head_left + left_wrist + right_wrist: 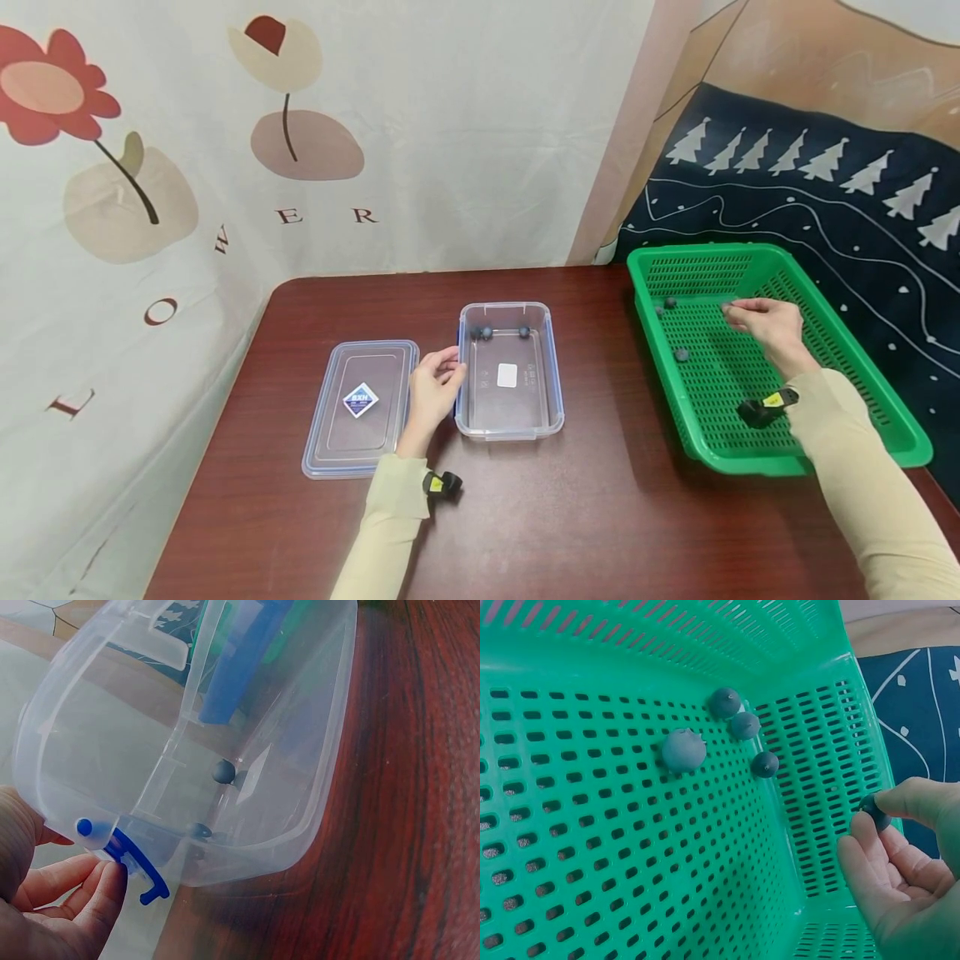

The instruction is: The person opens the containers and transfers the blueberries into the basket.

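Note:
My right hand (765, 329) is over the green basket (693, 429), pinching a dark blueberry (874, 811) between thumb and fingertips. Several more blueberries (684, 751) lie on the basket's slotted floor, most of them near its far wall. At the left side of a clear plastic box (507, 417), my left hand (435, 392) holds the edge, its fingertips on the blue clip (137, 862) in the left wrist view. Inside that box, a few blueberries (223, 772) sit toward the far end, where a white label (507, 375) shows on the bottom.
The box's lid (330, 433), with a blue and white sticker (361, 400), lies flat on the brown table (525, 517) left of the box. Patterned cloth (465, 150) hangs behind the table. A dark cloth with white trees (795, 200) is beyond the basket.

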`<state>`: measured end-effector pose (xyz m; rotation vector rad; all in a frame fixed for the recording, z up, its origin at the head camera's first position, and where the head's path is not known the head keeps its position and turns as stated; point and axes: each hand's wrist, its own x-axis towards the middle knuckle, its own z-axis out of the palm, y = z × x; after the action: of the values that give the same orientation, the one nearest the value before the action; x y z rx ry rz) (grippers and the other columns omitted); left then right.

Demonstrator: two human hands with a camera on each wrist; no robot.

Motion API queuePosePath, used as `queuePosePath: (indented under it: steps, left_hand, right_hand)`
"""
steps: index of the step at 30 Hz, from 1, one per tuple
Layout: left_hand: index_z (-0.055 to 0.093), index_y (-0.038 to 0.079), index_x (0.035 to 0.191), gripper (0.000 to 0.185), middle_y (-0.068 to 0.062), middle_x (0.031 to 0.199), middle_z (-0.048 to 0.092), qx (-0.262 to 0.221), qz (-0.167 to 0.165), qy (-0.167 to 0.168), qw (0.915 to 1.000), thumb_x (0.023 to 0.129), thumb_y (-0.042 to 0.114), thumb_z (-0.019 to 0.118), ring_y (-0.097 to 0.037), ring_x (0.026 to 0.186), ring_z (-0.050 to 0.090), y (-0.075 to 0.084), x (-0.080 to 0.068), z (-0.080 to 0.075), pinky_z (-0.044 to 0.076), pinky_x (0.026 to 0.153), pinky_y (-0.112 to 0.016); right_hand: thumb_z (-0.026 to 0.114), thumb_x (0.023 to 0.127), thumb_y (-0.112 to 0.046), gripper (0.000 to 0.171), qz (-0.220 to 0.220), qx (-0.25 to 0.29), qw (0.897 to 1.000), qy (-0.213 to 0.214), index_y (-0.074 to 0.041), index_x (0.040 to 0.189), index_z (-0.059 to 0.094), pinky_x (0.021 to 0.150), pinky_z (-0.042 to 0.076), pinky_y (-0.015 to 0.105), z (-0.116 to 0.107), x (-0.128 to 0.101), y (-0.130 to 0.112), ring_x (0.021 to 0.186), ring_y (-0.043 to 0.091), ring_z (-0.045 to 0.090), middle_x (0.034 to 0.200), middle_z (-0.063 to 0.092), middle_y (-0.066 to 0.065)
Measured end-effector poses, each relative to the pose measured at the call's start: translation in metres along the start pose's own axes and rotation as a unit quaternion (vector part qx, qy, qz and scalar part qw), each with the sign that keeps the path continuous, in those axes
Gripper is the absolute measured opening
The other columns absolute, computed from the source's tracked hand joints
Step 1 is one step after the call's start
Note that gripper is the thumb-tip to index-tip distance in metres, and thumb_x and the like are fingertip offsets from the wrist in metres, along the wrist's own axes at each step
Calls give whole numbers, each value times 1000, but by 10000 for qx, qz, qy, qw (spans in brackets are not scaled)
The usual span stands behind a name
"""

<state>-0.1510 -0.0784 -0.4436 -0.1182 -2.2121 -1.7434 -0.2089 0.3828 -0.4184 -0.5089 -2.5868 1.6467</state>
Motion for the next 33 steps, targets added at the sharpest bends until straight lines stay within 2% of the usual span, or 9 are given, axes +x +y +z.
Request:
queuePosePath:
  steps: [4, 12, 14, 18, 21, 24, 28, 31, 33]
  left_hand:
    - [58, -23, 101, 24, -36, 92, 57, 28, -17, -6, 10000, 78, -17, 59, -46, 84, 59, 1, 0, -1, 55, 80, -50]
    - [58, -23, 102, 24, -35, 92, 58, 96, -5, -7, 10000, 78, -17, 60, -46, 84, 59, 3, -1, -1, 55, 80, -51]
    - [58, -23, 102, 25, -35, 92, 58, 70, -10, 2, 10000, 78, -17, 60, -46, 84, 59, 0, 0, 0, 55, 80, -50]
    - [61, -18, 103, 25, -29, 93, 61, 128, -5, 60, 9999, 79, -13, 62, -40, 84, 61, -26, 3, 2, 58, 79, -40]
    - [63, -14, 104, 25, -25, 93, 62, 199, -15, 90, 9998, 79, -10, 64, -35, 84, 62, -42, 5, 4, 58, 78, -33]
    - [63, -14, 104, 26, -25, 93, 62, 195, -42, 91, 9998, 78, -10, 64, -35, 84, 62, -43, 5, 3, 58, 77, -34]
    - [63, -14, 103, 25, -25, 92, 62, 213, 2, 115, 9997, 78, -10, 64, -35, 83, 62, -42, 5, 3, 59, 76, -32]
    - [63, -15, 103, 25, -25, 92, 62, 199, 17, 120, 9997, 78, -10, 64, -35, 82, 62, -42, 5, 3, 59, 76, -31]
    - [63, -15, 103, 25, -25, 92, 62, 179, 24, 120, 9998, 78, -10, 64, -35, 82, 62, -42, 5, 4, 59, 76, -31]
  right_hand:
    - [68, 85, -31, 15, 89, 5, 10000, 44, -19, 92, 61, 64, 56, 12, 0, 1, 1, 67, -6, 61, 71, 59, -20]
    - [64, 88, -28, 35, -71, 244, 9997, -43, -3, 112, 58, 70, 57, 15, 11, -5, -28, 70, -5, 61, 74, 60, -20]
    - [64, 89, -27, 35, -213, 251, 9994, -94, -2, 112, 57, 70, 56, 14, 16, -6, -38, 70, -5, 61, 74, 61, -19]
    - [66, 87, -24, 32, -368, 594, 9974, -177, -1, 109, 58, 68, 56, 13, 27, -7, -55, 72, -2, 63, 74, 63, -17]
    - [67, 86, -18, 17, -531, 1046, 9928, -242, -7, 99, 64, 67, 57, 15, 36, -7, -67, 70, 1, 64, 75, 64, -13]
    - [67, 86, -11, 3, -673, 1483, 9862, -305, -11, 88, 67, 65, 57, 16, 47, -8, -79, 66, 3, 65, 74, 65, -10]
    - [67, 84, -5, 6, -773, 2111, 9732, -492, -10, 83, 68, 62, 58, 17, 65, -9, -93, 63, 7, 66, 72, 67, -4]
    - [68, 84, -3, 4, -806, 2198, 9704, -591, -4, 87, 68, 62, 58, 18, 80, -10, -102, 63, 8, 66, 71, 68, -2]
    - [67, 84, -5, 11, -836, 2002, 9742, -617, 1, 93, 66, 63, 58, 18, 91, -10, -106, 64, 7, 66, 72, 67, -4]
